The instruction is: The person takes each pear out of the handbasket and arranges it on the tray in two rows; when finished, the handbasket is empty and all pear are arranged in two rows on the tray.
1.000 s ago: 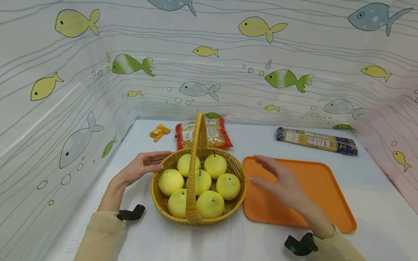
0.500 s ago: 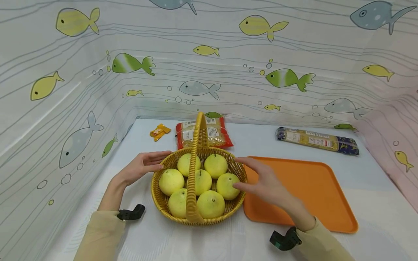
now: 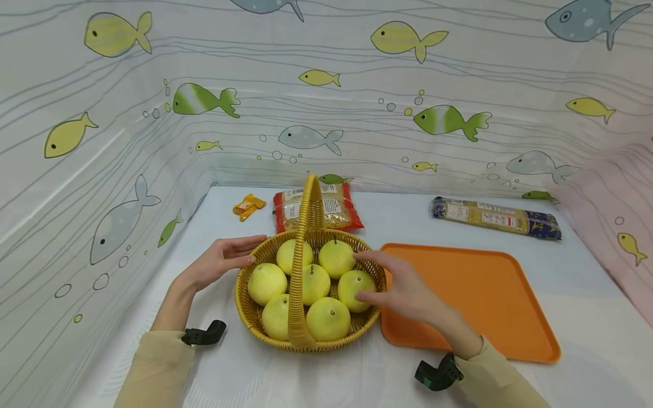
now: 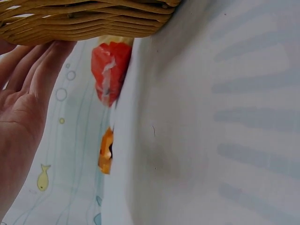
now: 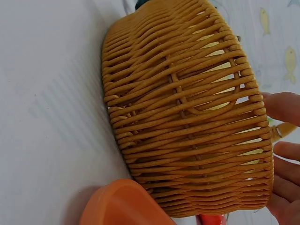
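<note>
A yellow wicker basket (image 3: 244,310) with a tall arched handle (image 3: 297,283) holds several round yellow-green fruits (image 3: 329,319) with short stems. My left hand (image 3: 216,263) touches the basket's left rim, its fingers extended along the outside; in the left wrist view those fingers lie against the woven wall (image 4: 93,23). My right hand (image 3: 408,289) reaches over the right rim, thumb and fingers spread around the right-hand fruit (image 3: 352,283). The thumb tip overlaps that fruit; whether it touches cannot be told. In the right wrist view, the basket wall (image 5: 187,117) hides part of the fingers.
An orange tray (image 3: 474,300) lies right of the basket, its edge close to the wall. Behind the basket is a red-ended clear food packet (image 3: 336,209). A small orange packet (image 3: 248,207) lies back left, and a long dark-ended packet (image 3: 495,218) back right.
My right hand has moved left from above the tray, over the basket's right rim, to the right-hand fruit. The left hand and the basket stay in place.
</note>
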Available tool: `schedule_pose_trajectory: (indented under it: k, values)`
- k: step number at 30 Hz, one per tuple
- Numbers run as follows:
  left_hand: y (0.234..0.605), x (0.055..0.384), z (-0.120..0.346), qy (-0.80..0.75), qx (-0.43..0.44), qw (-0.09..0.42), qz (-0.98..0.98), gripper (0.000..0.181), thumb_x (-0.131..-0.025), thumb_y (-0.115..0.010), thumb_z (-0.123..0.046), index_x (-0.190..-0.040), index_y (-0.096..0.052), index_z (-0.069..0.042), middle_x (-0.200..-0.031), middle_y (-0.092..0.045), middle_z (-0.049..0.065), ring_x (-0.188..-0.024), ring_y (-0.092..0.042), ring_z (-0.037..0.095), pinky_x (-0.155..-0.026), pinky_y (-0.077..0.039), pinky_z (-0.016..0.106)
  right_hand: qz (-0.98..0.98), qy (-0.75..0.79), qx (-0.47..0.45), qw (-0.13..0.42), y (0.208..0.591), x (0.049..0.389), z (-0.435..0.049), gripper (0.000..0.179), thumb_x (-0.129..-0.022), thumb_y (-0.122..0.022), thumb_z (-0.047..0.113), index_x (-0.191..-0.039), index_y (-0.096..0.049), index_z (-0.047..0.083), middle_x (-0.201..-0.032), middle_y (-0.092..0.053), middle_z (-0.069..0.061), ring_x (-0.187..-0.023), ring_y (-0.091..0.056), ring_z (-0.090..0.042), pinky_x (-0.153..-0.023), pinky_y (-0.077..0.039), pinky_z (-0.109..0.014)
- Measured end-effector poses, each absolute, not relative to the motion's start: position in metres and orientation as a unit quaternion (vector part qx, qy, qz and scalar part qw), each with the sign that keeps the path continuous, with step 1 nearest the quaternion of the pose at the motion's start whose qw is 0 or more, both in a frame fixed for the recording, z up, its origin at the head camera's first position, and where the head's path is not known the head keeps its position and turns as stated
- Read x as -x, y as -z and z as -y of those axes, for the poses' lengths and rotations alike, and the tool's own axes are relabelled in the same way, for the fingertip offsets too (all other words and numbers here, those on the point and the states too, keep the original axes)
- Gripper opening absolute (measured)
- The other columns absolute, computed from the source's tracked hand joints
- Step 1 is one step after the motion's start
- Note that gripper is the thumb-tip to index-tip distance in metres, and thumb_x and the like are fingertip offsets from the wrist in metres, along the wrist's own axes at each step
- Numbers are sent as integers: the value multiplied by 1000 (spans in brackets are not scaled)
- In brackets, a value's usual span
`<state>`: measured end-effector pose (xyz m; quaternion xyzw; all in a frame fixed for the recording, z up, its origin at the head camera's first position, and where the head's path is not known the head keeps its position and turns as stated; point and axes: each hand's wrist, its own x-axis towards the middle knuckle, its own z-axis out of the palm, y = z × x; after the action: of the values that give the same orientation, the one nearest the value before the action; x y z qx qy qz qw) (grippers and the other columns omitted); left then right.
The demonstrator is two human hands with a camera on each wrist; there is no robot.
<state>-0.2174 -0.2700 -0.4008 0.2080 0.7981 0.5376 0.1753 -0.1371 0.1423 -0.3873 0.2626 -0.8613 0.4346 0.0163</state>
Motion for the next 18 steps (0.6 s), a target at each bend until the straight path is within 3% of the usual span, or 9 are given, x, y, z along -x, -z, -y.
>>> schedule_pose_trajectory:
  k: [11,18]
  values:
    - [400,218,270,-536,-207,176,-800,56,-99,-63,-19,-150,-45,-6,-154,-44,15,-125,-55,-1,-98,-48,17,877,-384,-288,28,396,137,-136,64,-77,-88,28,-132,-61,11,-132,-64,-5,-121,-60,-24,-102,-50,-44]
    - [400,217,269,-536,-208,173,-800,56,-99,-64,-19,-150,-46,-6,-154,-45,15,-125,-55,-1,-98,-48,17,882,-362,-299,35,398,137,-132,61,-76,-89,30,-128,-62,10,-129,-63,-2,-116,-60,-17,-98,-52,-39]
